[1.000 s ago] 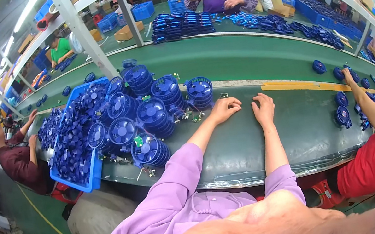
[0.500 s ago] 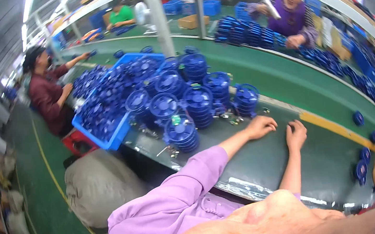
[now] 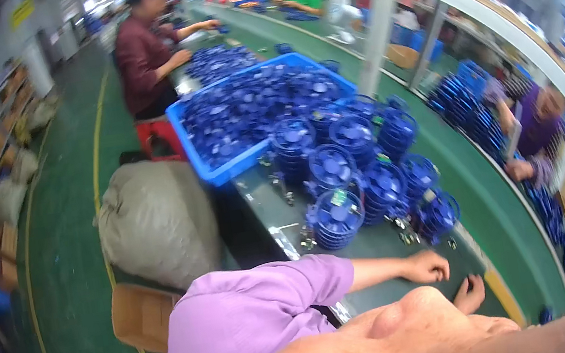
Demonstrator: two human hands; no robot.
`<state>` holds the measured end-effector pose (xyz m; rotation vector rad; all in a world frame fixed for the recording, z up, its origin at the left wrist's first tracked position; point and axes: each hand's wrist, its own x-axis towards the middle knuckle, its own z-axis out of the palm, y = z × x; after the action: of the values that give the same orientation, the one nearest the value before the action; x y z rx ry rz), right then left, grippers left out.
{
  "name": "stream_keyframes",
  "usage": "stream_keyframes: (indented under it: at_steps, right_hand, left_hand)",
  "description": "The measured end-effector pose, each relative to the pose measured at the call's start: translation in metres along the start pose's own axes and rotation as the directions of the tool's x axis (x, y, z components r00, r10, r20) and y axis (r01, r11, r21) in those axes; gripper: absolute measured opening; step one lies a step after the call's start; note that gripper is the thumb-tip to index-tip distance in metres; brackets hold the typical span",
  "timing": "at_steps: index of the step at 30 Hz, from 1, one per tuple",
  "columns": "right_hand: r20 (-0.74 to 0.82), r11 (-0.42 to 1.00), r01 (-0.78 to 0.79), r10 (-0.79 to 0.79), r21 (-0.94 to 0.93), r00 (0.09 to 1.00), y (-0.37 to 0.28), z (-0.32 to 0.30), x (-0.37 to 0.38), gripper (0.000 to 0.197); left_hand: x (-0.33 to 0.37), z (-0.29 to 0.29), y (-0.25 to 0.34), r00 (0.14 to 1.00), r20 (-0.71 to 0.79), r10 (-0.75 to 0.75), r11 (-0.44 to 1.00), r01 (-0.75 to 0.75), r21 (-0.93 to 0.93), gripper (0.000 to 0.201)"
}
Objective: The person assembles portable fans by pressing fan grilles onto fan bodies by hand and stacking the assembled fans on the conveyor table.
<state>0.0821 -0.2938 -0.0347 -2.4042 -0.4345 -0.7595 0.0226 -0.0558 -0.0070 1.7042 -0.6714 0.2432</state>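
Over the dark tabletop [image 3: 380, 295] lies my left hand [image 3: 426, 267], its fingers curled inward and nothing visible in them. Close to it on the right is my right hand [image 3: 469, 295], seen only in part; thumb and finger stand apart with nothing between them, and its forearm is hidden. Just beyond my hands rise several stacks of round blue plastic fan-like frames [image 3: 336, 218]. A small green circuit board [image 3: 338, 198] rests on top of the nearest stack. Small metal parts [image 3: 308, 237] lie beside the stacks.
A blue bin [image 3: 224, 174] heaped with blue parts stands behind the stacks. A person in dark red [image 3: 141, 59] sits beyond it. On the left are a stuffed sack [image 3: 156, 221] and a carton [image 3: 144, 315]. A metal post [image 3: 379, 19] rises behind; another person in purple [image 3: 539, 127] sits across.
The view has swung to the left, so the stacks, bin and sack appear farther right or lower. My hands stay near each other over the table; the left one's fingers look more curled.
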Motion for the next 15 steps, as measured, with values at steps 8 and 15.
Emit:
stream_keyframes:
  at_steps: [8,15]
  right_hand:
    - [-0.039,0.965,0.209,-0.218,-0.161,0.975,-0.021,-0.011,0.005,0.020]
    - [-0.029,0.963,0.196,-0.205,-0.186,0.978,-0.021,-0.012,0.007,0.018]
  left_hand:
    - [0.001,0.005,-0.011,0.996,-0.046,0.074,0.994,-0.078,-0.076,0.015]
    - [0.002,0.000,-0.006,0.996,-0.044,0.075,0.995,-0.078,-0.058,0.015]
